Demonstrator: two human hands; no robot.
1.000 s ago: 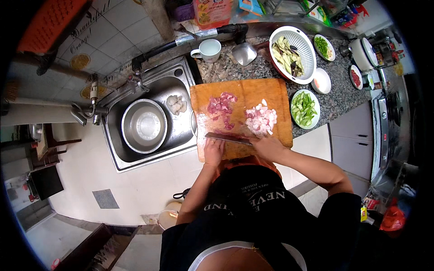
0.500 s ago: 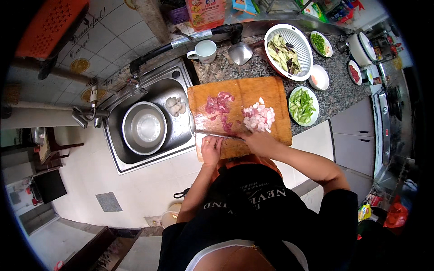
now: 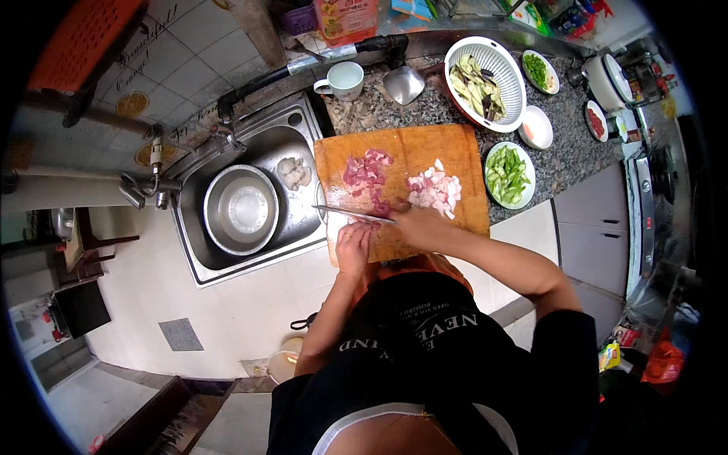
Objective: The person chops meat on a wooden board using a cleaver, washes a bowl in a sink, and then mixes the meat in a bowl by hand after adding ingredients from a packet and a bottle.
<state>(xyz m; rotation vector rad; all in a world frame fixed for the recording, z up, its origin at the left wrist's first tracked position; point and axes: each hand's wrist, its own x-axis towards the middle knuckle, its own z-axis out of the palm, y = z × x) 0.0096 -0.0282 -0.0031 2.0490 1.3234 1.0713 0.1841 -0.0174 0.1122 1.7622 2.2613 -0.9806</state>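
Counter, speckled grey stone (image 3: 567,165): runs along the far side and to the right.
Sink, rectangular, stainless steel (image 3: 297,221): left of the board. Contains a round steel basin (image 3: 220,210) and, beside it, a pale greyish lump (image 3: 293,174), kind unclear.
Chopping board, rectangular, orange-brown wood (image 3: 459,152): directly before the person, left edge at the sink's rim.
Colander, round, white plastic (image 3: 517,85): beyond the board, holding pale and dark vegetable strips (image 3: 478,87).
Plate, round, white (image 3: 517,205): just beside the board's right edge, heaped with sliced green peppers (image 3: 506,173).
Knife, long steel blade (image 3: 350,213): points left, just beyond the left fingertips.
Right hand (image 3: 417,227): closed round the knife's handle.
Left hand (image 3: 353,244): fingers bent and bunched near the board's near edge; cannot tell whether they pin a piece.
Meat, dark red pieces (image 3: 365,171): board's left half, trailing toward the blade.
Meat, pale pink-and-white pieces (image 3: 434,191): right half, apart from the red.
Step, as judged: cutting the red meat. Next stroke calls for fingertips tucked clear of the edge.
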